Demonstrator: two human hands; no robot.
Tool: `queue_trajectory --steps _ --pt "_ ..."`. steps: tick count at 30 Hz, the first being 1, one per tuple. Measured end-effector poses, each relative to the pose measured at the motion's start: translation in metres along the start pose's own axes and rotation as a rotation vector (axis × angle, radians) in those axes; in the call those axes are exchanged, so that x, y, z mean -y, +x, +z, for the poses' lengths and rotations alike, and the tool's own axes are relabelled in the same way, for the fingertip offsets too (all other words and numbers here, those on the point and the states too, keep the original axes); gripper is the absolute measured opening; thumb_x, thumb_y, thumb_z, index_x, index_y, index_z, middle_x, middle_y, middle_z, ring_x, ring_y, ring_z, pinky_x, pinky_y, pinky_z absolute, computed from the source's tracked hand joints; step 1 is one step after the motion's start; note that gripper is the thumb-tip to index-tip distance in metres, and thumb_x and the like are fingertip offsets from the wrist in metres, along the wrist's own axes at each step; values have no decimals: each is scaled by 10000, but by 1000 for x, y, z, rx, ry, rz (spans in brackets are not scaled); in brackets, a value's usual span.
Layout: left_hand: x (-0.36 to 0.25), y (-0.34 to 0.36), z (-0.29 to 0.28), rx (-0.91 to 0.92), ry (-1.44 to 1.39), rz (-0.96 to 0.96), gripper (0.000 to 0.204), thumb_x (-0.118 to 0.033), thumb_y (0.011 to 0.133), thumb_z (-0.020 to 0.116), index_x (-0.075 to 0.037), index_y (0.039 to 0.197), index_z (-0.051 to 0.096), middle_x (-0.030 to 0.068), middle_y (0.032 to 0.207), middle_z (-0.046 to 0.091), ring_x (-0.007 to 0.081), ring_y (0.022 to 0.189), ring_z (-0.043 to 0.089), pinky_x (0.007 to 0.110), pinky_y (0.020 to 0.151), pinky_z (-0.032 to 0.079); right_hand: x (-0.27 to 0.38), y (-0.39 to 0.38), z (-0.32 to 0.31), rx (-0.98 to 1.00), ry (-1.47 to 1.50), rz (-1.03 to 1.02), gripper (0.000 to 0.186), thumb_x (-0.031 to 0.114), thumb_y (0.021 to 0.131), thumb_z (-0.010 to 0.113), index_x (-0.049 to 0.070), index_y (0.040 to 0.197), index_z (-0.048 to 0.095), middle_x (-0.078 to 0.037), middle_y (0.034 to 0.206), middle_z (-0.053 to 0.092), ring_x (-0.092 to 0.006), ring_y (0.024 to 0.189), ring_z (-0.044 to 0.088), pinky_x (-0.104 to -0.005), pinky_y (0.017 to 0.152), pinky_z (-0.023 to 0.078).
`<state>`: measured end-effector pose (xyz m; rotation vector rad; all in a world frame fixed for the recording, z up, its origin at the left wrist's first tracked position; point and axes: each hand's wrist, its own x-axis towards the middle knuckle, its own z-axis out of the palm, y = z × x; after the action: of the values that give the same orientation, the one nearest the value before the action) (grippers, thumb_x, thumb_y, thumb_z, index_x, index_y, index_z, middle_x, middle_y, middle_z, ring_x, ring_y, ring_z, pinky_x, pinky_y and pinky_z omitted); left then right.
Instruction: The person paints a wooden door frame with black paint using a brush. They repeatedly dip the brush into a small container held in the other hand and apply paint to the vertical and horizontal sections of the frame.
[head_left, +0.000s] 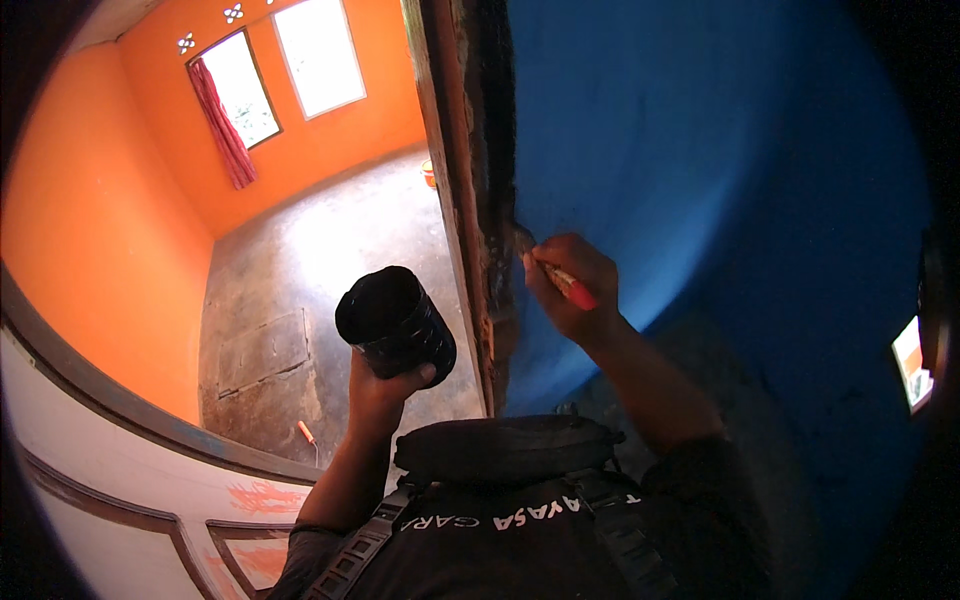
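My left hand (pixel 385 390) is closed around the lower part of a black, paint-smeared container (pixel 405 335). Its round mouth is tilted toward me, and the inside looks dark; I cannot make out its contents. In my right hand (pixel 580 280) is a paintbrush (pixel 573 286) with a red-tipped handle, gripped between thumb and fingers. The bristles meet the edge where the blue wall (pixel 640 130) borders the door frame (pixel 465 200). Along that edge runs a dark, blackish strip (pixel 490 120), partly rough and worn lower down.
Past the frame lies an orange-walled room (pixel 90 200) with two bright windows and a red curtain (pixel 222 125). On its concrete floor (pixel 330 220) are an orange-handled tool (pixel 307 434) and a small orange bucket (pixel 430 174). A panelled white door (pixel 130 450) stands at lower left.
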<state>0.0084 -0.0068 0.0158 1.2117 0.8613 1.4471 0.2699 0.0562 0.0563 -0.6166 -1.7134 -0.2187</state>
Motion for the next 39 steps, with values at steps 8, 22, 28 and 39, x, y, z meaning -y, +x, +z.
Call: queue_trajectory --steps 8,22,28,39 --pt "4 6 4 3 14 17 775 -51 621 813 -32 1316 471 115 1189 613 250 1106 610 384 985 488 8 1 -20 116 6 99 134 7 817 734 40 895 630 -108 793 643 -212 668 648 -319 579 510" --pt "-2 4 10 -25 -17 7 759 -42 625 811 -25 1304 473 123 1190 615 256 1108 612 395 977 494 -11 127 -26 -374 -86 -350 132 50 821 774 62 885 660 -90 812 681 -200 707 678 -314 613 544" --pt "3 1 5 -11 5 13 733 -25 631 797 -32 1292 481 121 1173 621 253 1087 622 389 961 504 -11 47 -7 -186 -100 -149 134 31 810 762 55 884 654 -120 806 669 -225 690 669 -317 610 535" --pt "1 -1 9 2 24 17 740 -50 630 799 -28 1294 474 127 1161 624 258 1082 623 391 961 502 5 -11 -17 103 84 129 102 49 840 719 62 884 628 -97 753 623 -224 641 630 -344 571 497"
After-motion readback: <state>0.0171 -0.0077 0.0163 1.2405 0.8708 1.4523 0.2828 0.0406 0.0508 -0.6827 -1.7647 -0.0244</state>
